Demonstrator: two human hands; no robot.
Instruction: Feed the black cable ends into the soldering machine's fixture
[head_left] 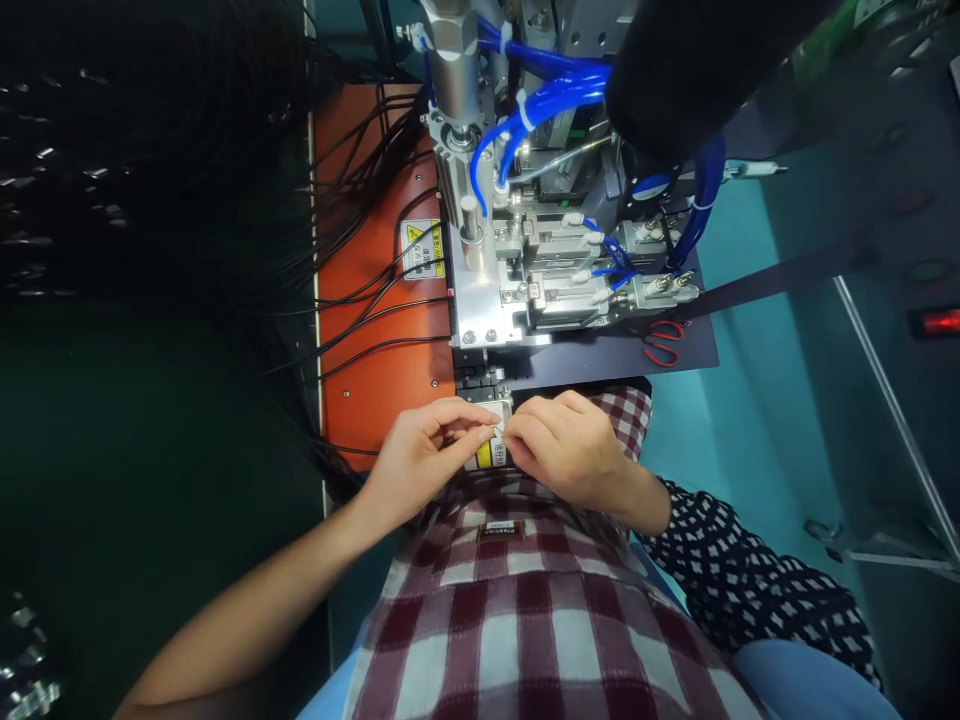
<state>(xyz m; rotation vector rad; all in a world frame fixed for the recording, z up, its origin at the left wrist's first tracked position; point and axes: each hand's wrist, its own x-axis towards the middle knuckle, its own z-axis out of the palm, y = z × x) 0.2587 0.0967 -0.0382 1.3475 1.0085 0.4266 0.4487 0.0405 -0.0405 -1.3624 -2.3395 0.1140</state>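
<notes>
My left hand is closed in a pinch, thumb and index finger meeting over a white and yellow label plate at the machine's front edge. Right beside it, my right hand is curled with its fingertips pressed together. The fingertips of both hands nearly touch. Something tiny and pale seems to sit between them, too small to name. Just beyond the hands is a small black and metal guide block of the machine.
A pneumatic machine with blue hoses stands ahead. Red-handled scissors lie on the dark plate at right. Black cables cross the orange panel at left. Dark strands hang farther left.
</notes>
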